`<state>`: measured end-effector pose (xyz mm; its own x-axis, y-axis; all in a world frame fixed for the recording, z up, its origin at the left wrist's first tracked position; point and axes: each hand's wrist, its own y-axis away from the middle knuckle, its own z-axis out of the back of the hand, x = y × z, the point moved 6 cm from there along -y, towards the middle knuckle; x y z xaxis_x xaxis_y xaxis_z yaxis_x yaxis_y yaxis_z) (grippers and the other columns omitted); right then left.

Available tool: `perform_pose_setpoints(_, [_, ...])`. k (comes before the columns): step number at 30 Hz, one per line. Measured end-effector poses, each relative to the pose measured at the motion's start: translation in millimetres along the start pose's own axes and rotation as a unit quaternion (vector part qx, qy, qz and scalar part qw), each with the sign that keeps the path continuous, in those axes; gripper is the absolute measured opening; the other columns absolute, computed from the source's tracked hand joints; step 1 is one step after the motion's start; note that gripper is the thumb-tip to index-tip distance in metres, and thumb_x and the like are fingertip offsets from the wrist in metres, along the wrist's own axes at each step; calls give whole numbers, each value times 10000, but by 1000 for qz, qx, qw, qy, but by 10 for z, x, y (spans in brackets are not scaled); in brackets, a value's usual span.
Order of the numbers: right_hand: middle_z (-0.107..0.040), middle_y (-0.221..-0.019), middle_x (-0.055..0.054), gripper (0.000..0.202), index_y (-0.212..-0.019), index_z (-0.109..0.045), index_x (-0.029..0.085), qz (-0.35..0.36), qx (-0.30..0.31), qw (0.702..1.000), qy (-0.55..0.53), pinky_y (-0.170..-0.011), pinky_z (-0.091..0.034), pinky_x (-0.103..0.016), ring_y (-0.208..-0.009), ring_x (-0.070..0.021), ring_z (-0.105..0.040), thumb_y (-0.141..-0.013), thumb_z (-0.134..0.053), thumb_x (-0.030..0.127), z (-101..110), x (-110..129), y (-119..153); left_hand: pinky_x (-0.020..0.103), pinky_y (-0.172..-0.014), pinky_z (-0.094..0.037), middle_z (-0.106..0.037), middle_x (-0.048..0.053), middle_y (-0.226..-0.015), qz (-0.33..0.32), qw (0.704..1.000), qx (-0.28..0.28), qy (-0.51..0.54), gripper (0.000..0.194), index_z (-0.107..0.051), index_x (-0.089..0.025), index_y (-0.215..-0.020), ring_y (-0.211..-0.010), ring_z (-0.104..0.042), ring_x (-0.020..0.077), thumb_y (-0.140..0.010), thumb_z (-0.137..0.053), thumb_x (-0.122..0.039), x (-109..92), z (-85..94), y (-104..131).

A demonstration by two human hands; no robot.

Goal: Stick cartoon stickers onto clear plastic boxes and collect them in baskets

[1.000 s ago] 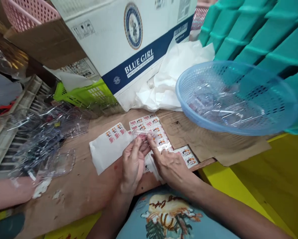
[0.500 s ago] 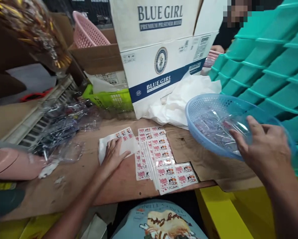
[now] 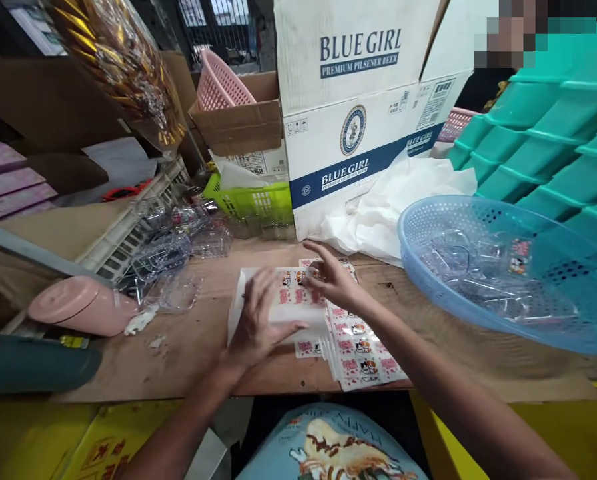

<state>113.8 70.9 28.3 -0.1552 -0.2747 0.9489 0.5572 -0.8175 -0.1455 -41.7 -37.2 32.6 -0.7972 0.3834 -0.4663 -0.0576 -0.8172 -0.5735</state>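
A white sheet of cat stickers (image 3: 291,313) lies on the brown cardboard table cover, part of it blank backing. My left hand (image 3: 261,320) rests over the sheet's left side, thumb and fingers apart. Above the printed stickers at the sheet's right edge is my right hand (image 3: 336,280), index finger stretched out and thumb apart; nothing shows between them. More overlapping sticker sheets (image 3: 363,347) lie under my right forearm. To the right, a blue plastic basket (image 3: 423,287) holds several clear plastic boxes (image 3: 458,257), one bearing a cat sticker (image 3: 520,257).
Behind stand a white beer carton (image 3: 358,80), crumpled white paper (image 3: 403,193) and a lime green basket (image 3: 251,203). Clear plastic pieces (image 3: 173,250) and a pink bottle (image 3: 86,305) lie left. Stacked teal bins (image 3: 558,140) rise at right, a person partly visible behind.
My right hand has left the blue basket and come over to the sticker sheet. The sheet and left hand appear closer to the other sheets. My view has shifted left.
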Motion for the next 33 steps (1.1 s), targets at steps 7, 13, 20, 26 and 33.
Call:
perform_pose_setpoints(7, [-632, -935, -39, 600, -1443, -391, 258, 36, 89, 991, 96, -653, -533, -313, -749, -164, -590, -883, -605, 229, 437, 251, 123, 289, -713, -522, -728, 59, -853, 322, 822, 236, 406, 335, -723, -135, -857, -740, -658, 172, -728, -786, -438, 205, -292, -287])
perform_pose_setpoints(13, [-652, -929, -100, 118, -995, -674, 177, 207, -134, 897, 368, -805, -493, -402, -896, -242, -566, -929, -599, 239, 371, 300, 472, 211, -664, -473, -727, 32, -805, 358, 750, 110, 545, 257, -751, -137, -836, -677, -615, 110, -710, -813, -352, -22, -800, -239])
perform_pose_setpoints(20, [-648, -741, -53, 221, -802, -708, 171, 161, -137, 957, 196, -677, -472, -318, -702, -172, -567, -945, -568, 265, 354, 50, 514, 233, -748, -489, -720, 49, -926, 272, 810, 145, 499, 227, -771, -170, -938, -837, -634, 158, -825, -706, -356, -160, -908, -287])
perform_pose_setpoints(26, [-647, -718, -17, 222, -765, -688, 177, 53, -349, 935, 31, -628, -474, -286, -658, -150, -583, -906, -625, 337, 984, -49, 590, 362, -820, -532, -700, 106, -989, 284, 877, 169, 348, 287, -749, -153, -985, -921, -644, 234, -799, -695, -365, 166, -949, -366])
perform_pose_setpoints(33, [-682, -787, -23, 158, -998, -728, 286, 270, -270, 862, 333, -957, -466, -507, -750, -195, -599, -888, -644, 211, 704, 140, 663, 446, -985, -475, -703, 130, -998, 322, 718, 237, 569, 481, -745, -137, -935, -1017, -641, 255, -919, -499, -551, -330, -1170, -441])
